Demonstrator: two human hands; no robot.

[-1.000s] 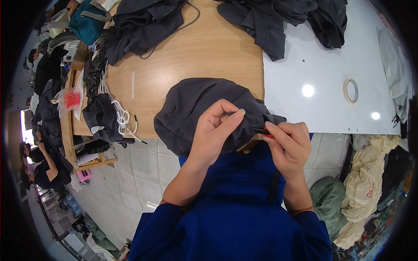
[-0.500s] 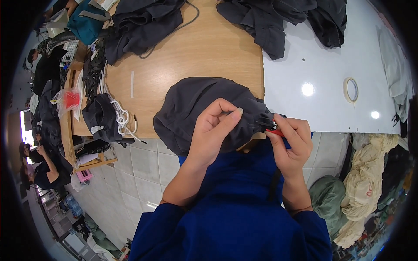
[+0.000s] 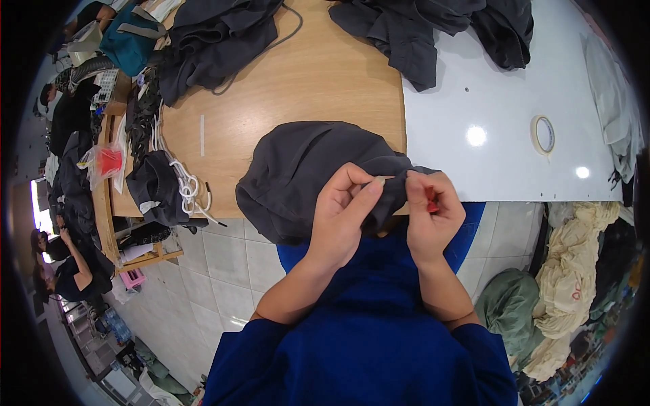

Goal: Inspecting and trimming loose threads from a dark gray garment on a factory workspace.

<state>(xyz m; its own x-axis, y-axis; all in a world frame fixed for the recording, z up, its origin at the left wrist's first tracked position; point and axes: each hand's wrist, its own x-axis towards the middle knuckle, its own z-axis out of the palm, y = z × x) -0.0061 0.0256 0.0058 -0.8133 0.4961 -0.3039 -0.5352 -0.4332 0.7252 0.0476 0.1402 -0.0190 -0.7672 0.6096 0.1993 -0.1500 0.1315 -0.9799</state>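
A bunched dark grey garment lies at the table's front edge, part of it hanging over. My left hand is closed at its near right side, thumb and forefinger pinching a bit of the cloth. Just right of it, my right hand is closed too. Its thumb and forefinger meet at the cloth's edge. Tucked inside the curled fingers of that hand is a small red tool, mostly hidden, so its exact kind does not show.
More dark grey garments lie across the far side of the wooden table. On the white tabletop at right is a tape roll. White cords lie at left. Cream cloth is heaped below right; a person is far left.
My right hand has shifted left, closer to my left hand, and its fingertips now pinch the cloth. The red tool has gone from the fingertips into the palm.
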